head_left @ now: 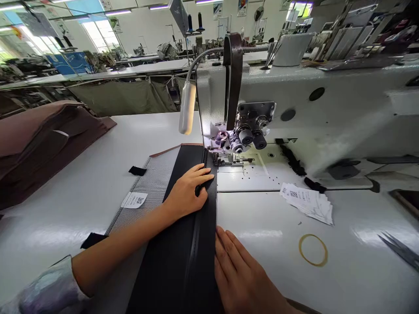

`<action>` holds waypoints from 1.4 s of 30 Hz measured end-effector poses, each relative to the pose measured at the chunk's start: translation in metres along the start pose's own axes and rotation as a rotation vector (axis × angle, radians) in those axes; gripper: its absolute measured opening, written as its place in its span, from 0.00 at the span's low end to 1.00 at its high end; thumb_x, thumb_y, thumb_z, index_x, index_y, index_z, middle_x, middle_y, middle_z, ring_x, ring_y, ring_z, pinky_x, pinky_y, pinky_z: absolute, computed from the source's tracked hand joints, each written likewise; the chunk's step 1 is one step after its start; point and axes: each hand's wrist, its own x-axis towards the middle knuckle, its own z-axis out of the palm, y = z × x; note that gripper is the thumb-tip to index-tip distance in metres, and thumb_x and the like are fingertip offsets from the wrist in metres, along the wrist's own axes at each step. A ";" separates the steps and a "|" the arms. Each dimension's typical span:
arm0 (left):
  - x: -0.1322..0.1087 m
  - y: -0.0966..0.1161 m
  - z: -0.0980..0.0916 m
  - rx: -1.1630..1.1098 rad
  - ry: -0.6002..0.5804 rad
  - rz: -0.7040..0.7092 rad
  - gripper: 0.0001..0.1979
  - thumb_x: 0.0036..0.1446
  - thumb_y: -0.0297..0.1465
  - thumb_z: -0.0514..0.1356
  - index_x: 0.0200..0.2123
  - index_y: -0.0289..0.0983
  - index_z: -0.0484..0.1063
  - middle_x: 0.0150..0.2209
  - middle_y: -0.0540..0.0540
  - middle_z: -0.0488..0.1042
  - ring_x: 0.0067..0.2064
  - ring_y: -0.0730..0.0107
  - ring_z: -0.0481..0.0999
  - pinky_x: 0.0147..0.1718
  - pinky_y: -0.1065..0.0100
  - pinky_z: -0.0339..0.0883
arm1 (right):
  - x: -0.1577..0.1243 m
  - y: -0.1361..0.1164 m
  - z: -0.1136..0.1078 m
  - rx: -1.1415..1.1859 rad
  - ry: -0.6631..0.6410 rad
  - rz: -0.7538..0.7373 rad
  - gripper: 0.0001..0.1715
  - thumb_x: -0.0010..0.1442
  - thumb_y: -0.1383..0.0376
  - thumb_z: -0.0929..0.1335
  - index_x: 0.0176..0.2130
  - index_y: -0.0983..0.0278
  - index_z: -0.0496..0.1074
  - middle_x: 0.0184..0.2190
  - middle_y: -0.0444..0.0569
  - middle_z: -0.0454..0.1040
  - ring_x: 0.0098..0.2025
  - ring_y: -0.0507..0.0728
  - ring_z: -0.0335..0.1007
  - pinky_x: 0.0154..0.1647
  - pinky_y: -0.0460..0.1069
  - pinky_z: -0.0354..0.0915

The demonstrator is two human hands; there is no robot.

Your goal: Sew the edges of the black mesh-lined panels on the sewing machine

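A long black fabric panel with a zipper [183, 253] runs from the table's near edge up under the presser foot [225, 160] of a grey sewing machine [294, 104]. A grey mesh piece [153, 183] with a white label [135, 200] lies joined along its left side. My left hand [188, 192] lies flat on the black panel just before the needle, fingers stretched toward the foot. My right hand [235, 270] rests flat at the panel's right edge, near me, fingers together and extended. Neither hand grips anything.
A stack of white printed tags [309, 201] and a yellow rubber band [313, 250] lie right of the panel. Scissors [401, 249] sit at the far right. Folded brown fabric [42, 144] is piled at left. A white lamp [187, 109] hangs beside the machine head.
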 end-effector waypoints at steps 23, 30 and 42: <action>-0.014 0.011 -0.002 0.012 -0.023 -0.004 0.30 0.44 0.20 0.51 0.54 0.31 0.69 0.58 0.43 0.67 0.64 0.60 0.58 0.63 0.55 0.57 | 0.004 0.002 0.003 0.021 -0.022 0.047 0.19 0.54 0.75 0.58 0.37 0.77 0.75 0.44 0.67 0.74 0.50 0.69 0.70 0.48 0.58 0.72; -0.016 0.012 -0.002 0.015 -0.022 0.001 0.29 0.45 0.20 0.51 0.53 0.31 0.70 0.58 0.43 0.67 0.64 0.60 0.58 0.63 0.55 0.57 | 0.004 0.002 0.001 0.006 0.002 0.028 0.18 0.53 0.79 0.58 0.34 0.77 0.75 0.41 0.67 0.75 0.48 0.69 0.71 0.47 0.58 0.72; -0.016 0.014 -0.002 0.024 -0.019 0.011 0.28 0.46 0.20 0.52 0.53 0.32 0.70 0.57 0.43 0.67 0.64 0.58 0.57 0.62 0.55 0.58 | 0.003 0.004 0.002 -0.012 -0.007 0.014 0.17 0.52 0.75 0.59 0.36 0.78 0.74 0.41 0.69 0.75 0.49 0.69 0.71 0.50 0.59 0.68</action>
